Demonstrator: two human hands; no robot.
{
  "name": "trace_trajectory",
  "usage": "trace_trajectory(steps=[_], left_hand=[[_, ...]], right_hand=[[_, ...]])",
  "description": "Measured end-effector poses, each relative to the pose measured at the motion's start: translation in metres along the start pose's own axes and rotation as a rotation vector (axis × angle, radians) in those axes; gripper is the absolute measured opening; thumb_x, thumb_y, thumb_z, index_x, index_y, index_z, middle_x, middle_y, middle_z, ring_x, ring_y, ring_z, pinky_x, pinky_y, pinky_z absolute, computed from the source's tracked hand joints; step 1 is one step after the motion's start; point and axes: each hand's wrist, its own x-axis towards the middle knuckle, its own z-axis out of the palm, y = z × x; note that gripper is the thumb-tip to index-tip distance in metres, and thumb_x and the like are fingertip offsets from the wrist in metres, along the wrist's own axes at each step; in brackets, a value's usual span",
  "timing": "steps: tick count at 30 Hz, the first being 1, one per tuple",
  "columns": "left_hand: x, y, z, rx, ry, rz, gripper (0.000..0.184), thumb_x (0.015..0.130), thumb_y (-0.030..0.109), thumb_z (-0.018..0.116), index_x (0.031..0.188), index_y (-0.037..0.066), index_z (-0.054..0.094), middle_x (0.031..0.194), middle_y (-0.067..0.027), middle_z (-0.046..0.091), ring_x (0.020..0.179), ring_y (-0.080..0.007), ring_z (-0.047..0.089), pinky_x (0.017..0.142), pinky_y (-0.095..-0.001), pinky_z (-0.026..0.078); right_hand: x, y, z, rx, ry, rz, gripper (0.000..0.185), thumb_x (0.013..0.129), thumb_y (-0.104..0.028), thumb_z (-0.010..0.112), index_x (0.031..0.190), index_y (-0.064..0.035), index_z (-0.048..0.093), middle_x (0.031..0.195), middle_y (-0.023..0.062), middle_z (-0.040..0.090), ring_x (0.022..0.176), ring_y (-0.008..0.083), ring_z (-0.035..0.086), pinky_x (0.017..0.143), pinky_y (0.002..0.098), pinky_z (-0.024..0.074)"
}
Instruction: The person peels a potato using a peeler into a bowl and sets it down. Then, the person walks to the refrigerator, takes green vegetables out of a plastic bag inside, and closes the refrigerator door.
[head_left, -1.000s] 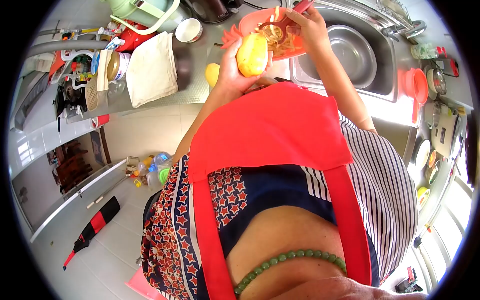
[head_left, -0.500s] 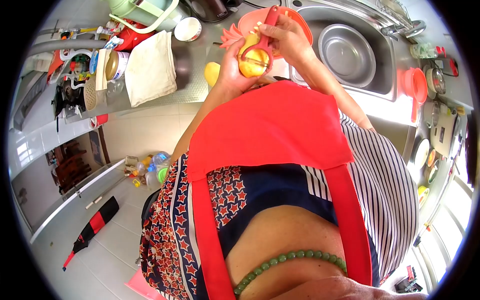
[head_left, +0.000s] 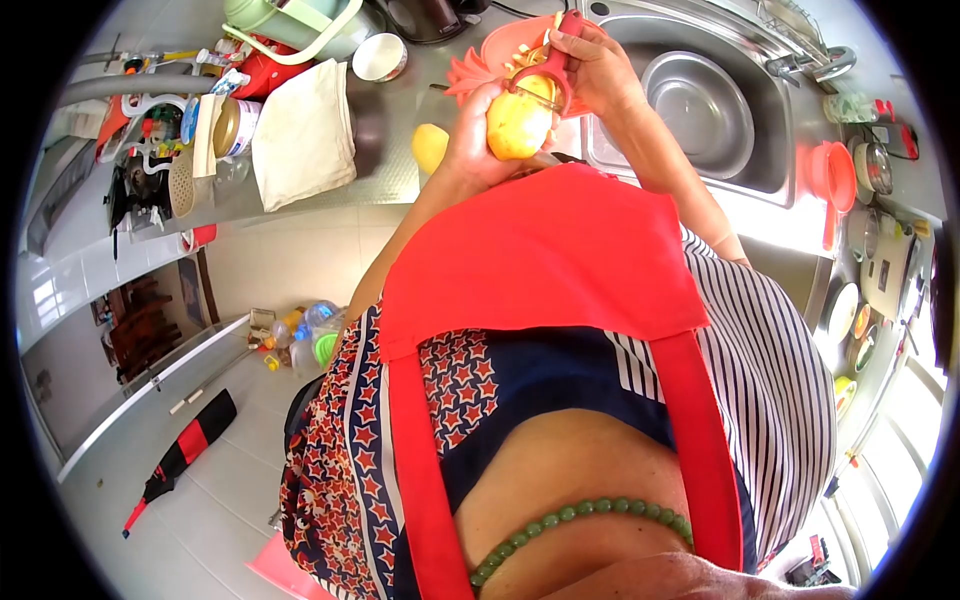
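Note:
My left hand [head_left: 474, 140] is wrapped round a yellow potato [head_left: 518, 126], held up at the counter's front edge. In my right hand [head_left: 598, 68] is a red peeler [head_left: 560, 68], gripped by its handle, with its blade across the far part of the potato. Behind both hands lies a coral-coloured basin [head_left: 510, 40] with a leaf-shaped edge, partly hidden; pale yellow peelings show over it. A second yellow potato [head_left: 430, 147] rests on the counter left of my left hand.
Right of my hands is a steel sink [head_left: 770, 170] with a round metal bowl [head_left: 697, 115] inside. A white cup [head_left: 380, 58] and a cream cloth [head_left: 304, 138] are on the counter to the left. A coral ladle-like scoop [head_left: 832, 180] lies right of the sink.
The peeler has moved away from me along the potato, up and to the right. More of the potato's near surface shows now.

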Motion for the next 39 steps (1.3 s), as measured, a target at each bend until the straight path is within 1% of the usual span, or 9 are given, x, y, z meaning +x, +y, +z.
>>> trace_trajectory(steps=[6,9,12,15,21,25,33,37,39], left_hand=[[-0.001,0.001,-0.006,0.073,-0.038,0.035,0.049,0.092,0.039,0.036,0.116,-0.002,0.049,0.097,-0.0238,0.059,0.081,-0.033,0.057,0.071,-0.041,0.049],[-0.002,0.003,-0.008,0.083,-0.085,0.008,0.05,0.092,0.039,0.037,0.117,-0.002,0.049,0.096,-0.0233,0.059,0.08,-0.0335,0.058,0.071,-0.0411,0.049],[-0.003,0.004,-0.007,0.118,-0.058,0.034,0.049,0.091,0.039,0.038,0.118,-0.002,0.049,0.095,-0.0228,0.06,0.079,-0.0334,0.059,0.07,-0.0411,0.049],[-0.017,0.003,0.006,0.101,-0.014,0.046,0.049,0.091,0.039,0.039,0.119,-0.001,0.049,0.096,-0.0221,0.06,0.08,-0.0328,0.059,0.07,-0.0414,0.049],[-0.009,0.006,0.005,0.121,0.027,0.148,0.049,0.09,0.037,0.043,0.121,-0.001,0.047,0.103,-0.0205,0.059,0.086,-0.032,0.059,0.072,-0.0426,0.049],[-0.007,0.004,0.01,0.132,0.115,0.147,0.048,0.09,0.036,0.045,0.121,-0.001,0.047,0.106,-0.019,0.059,0.09,-0.0328,0.059,0.074,-0.0436,0.05],[0.003,-0.001,0.0,0.087,0.266,0.276,0.044,0.088,0.035,0.049,0.118,0.003,0.05,0.11,-0.0135,0.059,0.097,-0.0306,0.058,0.077,-0.0459,0.05],[-0.005,0.002,0.002,0.083,0.222,0.205,0.044,0.089,0.036,0.049,0.118,0.003,0.05,0.109,-0.0132,0.059,0.094,-0.0316,0.059,0.077,-0.0448,0.05],[-0.006,0.001,0.004,0.02,0.185,0.184,0.043,0.088,0.037,0.05,0.115,0.002,0.05,0.103,-0.0137,0.06,0.089,-0.0322,0.06,0.072,-0.0446,0.051]], right_hand=[[0.002,0.002,0.002,-0.049,-0.017,0.048,0.024,0.086,-0.013,0.063,0.102,0.0012,0.053,0.089,0.0101,0.061,0.078,0.019,0.062,0.072,0.0321,0.0535],[0.0,0.003,0.005,-0.014,0.02,0.045,0.02,0.084,-0.014,0.065,0.097,-0.0007,0.058,0.083,0.0095,0.064,0.066,0.0137,0.061,0.062,0.0235,0.0496],[0.012,0.008,-0.009,0.004,-0.011,0.062,0.027,0.086,-0.015,0.063,0.105,0.0017,0.053,0.088,0.0095,0.062,0.078,0.0173,0.062,0.073,0.0306,0.0525],[0.018,-0.015,-0.025,0.11,0.11,-0.191,0.004,0.085,0.0,0.056,0.083,-0.0042,0.055,0.076,0.0081,0.063,0.061,0.0157,0.06,0.057,0.0253,0.0515],[0.019,-0.024,-0.041,0.274,0.05,-0.157,0.005,0.085,0.001,0.052,0.083,-0.0022,0.055,0.079,0.0108,0.063,0.07,0.0195,0.063,0.067,0.0311,0.054],[0.007,-0.025,-0.018,-0.306,0.088,-0.225,0.011,0.082,-0.005,0.06,0.092,-0.002,0.056,0.087,0.0107,0.065,0.074,0.0218,0.064,0.068,0.0314,0.0528],[-0.018,0.001,0.008,-0.735,-0.179,-0.191,0.04,0.078,-0.021,0.07,0.104,0.0048,0.056,0.089,0.0113,0.065,0.076,0.0148,0.063,0.07,0.0253,0.0497],[-0.003,0.004,-0.009,-0.912,0.018,-0.149,0.042,0.071,-0.027,0.072,0.098,0.002,0.061,0.084,0.0126,0.065,0.077,0.0158,0.062,0.069,0.0288,0.0481],[-0.001,-0.006,-0.016,-1.162,0.129,-0.367,0.044,0.07,-0.026,0.073,0.102,0.0011,0.061,0.09,0.0098,0.066,0.079,0.0126,0.062,0.071,0.0273,0.0489]])
